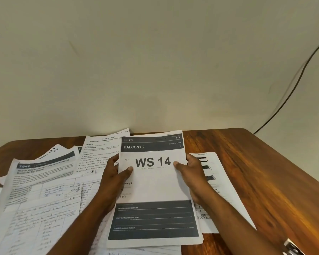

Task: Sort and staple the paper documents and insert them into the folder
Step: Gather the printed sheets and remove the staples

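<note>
a white sheet printed "ws 14" (153, 183) tops a thin stack at the middle of the table, lifted at its far end. more printed and handwritten papers (42, 196) lie scattered, overlapping, to its left.

Plain off-white wall (155, 61) fills the far side. Glossy reddish-brown wood desk (265, 172) butts against it, rounded far-right corner. Dark cable (291, 92) runs down wall at right.

Two bare forearms enter from the near edge, with no sleeves, watch or rings visible. The left hand (113, 173) and right hand (191, 171) show short, plain, unpainted nails.
</note>
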Tool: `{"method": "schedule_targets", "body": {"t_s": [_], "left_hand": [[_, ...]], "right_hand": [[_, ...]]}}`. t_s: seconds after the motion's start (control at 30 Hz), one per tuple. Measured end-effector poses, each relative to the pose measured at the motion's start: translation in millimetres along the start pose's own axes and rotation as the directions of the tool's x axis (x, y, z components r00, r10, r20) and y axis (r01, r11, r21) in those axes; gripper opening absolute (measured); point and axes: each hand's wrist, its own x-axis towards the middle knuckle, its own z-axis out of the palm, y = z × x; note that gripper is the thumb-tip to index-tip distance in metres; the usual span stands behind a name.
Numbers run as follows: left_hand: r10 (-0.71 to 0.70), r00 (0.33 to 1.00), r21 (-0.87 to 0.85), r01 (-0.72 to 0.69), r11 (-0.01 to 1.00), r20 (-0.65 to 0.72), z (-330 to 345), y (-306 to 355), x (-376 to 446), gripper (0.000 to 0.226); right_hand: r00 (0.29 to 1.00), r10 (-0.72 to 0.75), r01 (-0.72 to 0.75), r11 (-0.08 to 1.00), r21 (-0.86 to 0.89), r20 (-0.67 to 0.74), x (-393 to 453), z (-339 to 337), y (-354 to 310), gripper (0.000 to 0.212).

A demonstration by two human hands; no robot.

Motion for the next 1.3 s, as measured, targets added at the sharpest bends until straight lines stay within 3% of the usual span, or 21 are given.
{"method": "schedule_targets", "body": {"t_s": [0.2, 0.33, 0.5, 0.67, 0.83, 0.93, 0.97, 1.03, 1.13, 1.3], "left_hand": [[0.016, 0.999, -0.003, -0.016, 1.0, 0.041, 0, 0, -2, 0.034], [0.037, 0.998, 0.013, -0.038, 0.999, 0.044, 0, -1, -5, 0.035], [0.039, 0.999, 0.029, -0.04, 0.999, 0.033, 0, -2, -5, 0.04], [0.059, 0.997, 0.054, -0.061, 0.997, 0.05, 1, 0, -5, 0.067], [0.077, 0.995, 0.085, -0.082, 0.993, 0.061, 2, 0, -5, 0.049], [0.102, 0.992, 0.095, -0.11, 0.989, 0.077, 3, -1, -5, 0.047], [0.11, 0.991, 0.104, -0.118, 0.988, 0.083, 3, 0, -6, 0.046], [0.107, 0.991, 0.116, -0.116, 0.987, 0.082, 4, 2, -9, 0.052], [0.085, 0.994, 0.113, -0.092, 0.989, 0.068, 5, 5, -11, 0.064], [0.078, 0.994, 0.086, -0.085, 0.993, 0.075, 3, 4, -10, 0.06]], "right_hand": [[1.0, -0.013, 0.013, 0.999, 0.038, 0.002, 0, -1, -1, 0.025], [0.999, -0.009, 0.01, 0.999, -0.043, 0.041, -2, 0, 1, 0.017], [0.998, -0.016, 0.02, 0.998, -0.064, 0.061, -2, 0, 1, 0.024], [0.994, -0.011, 0.021, 0.995, -0.095, 0.106, -5, 2, 4, 0.029], [0.992, -0.006, 0.019, 0.995, -0.101, 0.123, -3, 0, 4, 0.024], [0.997, -0.008, 0.013, 0.998, -0.068, 0.077, -3, -2, -3, 0.008], [0.999, -0.007, 0.009, 0.999, -0.045, 0.044, -4, -4, -7, 0.015], [1.0, 0.025, -0.025, 0.999, 0.032, -0.009, -4, -11, -15, 0.024], [0.998, 0.062, -0.063, 0.993, 0.095, 0.011, -3, -21, -20, 0.02], [0.997, 0.069, -0.072, 0.995, 0.073, 0.041, -2, -22, -19, 0.018]]}}
